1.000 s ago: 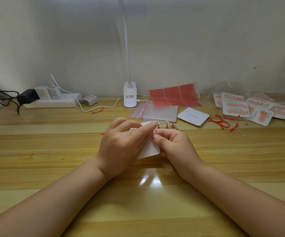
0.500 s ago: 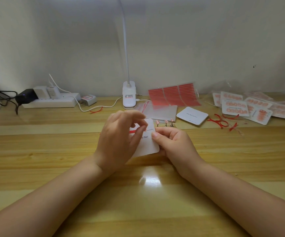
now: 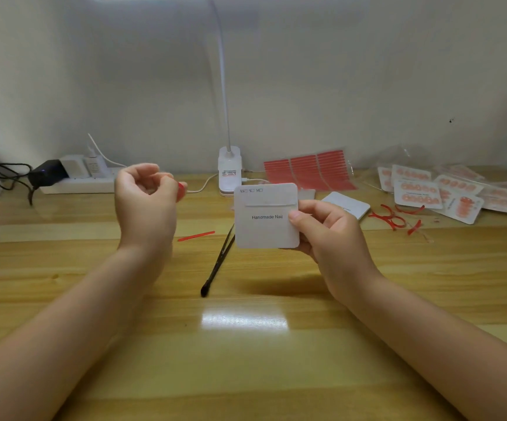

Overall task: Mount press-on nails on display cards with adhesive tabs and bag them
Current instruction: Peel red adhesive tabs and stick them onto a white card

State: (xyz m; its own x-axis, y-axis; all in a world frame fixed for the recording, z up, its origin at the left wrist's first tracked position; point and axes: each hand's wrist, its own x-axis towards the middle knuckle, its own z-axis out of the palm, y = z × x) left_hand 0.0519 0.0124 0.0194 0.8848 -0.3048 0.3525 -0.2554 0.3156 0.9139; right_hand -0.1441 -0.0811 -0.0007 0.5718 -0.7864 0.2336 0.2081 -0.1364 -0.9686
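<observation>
Right hand (image 3: 331, 238) pinching one display card (image 3: 266, 217), left hand (image 3: 146, 196) pinching one red strip (image 3: 181, 189)

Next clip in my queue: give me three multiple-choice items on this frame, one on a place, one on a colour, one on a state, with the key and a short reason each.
1. Where do the black tweezers lie?
A. On the table, below and left of the card
B. On the power strip
C. In the right hand

2. What colour is the strip in the left hand's fingertips?
A. Blue
B. Red
C. Green

3. How is the white card held?
A. Flat on the table
C. Pinched at its right edge by the right hand, raised
B. Inside a bag

Key: 1 A, the tweezers rest on the wood between the arms. 2 B, the red strip shows at the fingertips. 3 C, the thumb lies on the card's face and its shadow falls on the table.
</observation>
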